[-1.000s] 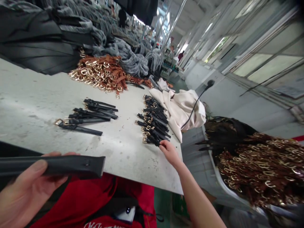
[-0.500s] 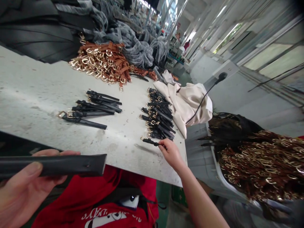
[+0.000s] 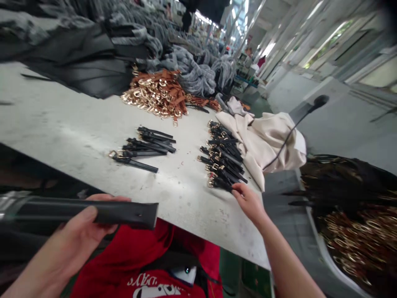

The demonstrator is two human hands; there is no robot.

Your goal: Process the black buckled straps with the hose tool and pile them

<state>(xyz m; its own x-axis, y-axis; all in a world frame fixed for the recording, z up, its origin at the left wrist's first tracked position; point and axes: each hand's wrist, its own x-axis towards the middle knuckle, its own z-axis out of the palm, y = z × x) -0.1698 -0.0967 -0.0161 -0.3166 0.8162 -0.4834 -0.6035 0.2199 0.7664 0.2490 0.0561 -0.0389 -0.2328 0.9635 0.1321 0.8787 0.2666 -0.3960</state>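
At the lower left my left hand [image 3: 83,223] is closed around a wide black leather strap [image 3: 124,212], thumb on top and fingers beneath. My right hand [image 3: 249,202] pinches the tail end of a short black buckle strap [image 3: 221,182], whose buckle end lies at the near edge of a pile of black buckle straps [image 3: 226,155]. A smaller group of similar black straps [image 3: 142,150] lies further left on the pale table [image 3: 186,198], between the two hands.
Brown straps with gold buckles [image 3: 158,93] are heaped at the back, before bundled grey straps [image 3: 189,70] and black leather sheets [image 3: 83,58]. Cream cloth [image 3: 263,138] hangs over the right table edge. Beyond it stands a bin of buckled straps [image 3: 362,236].
My right hand has brought its strap up against the near end of the right pile. The view has shifted left, so the table appears further right. My left hand still holds the wide strap.
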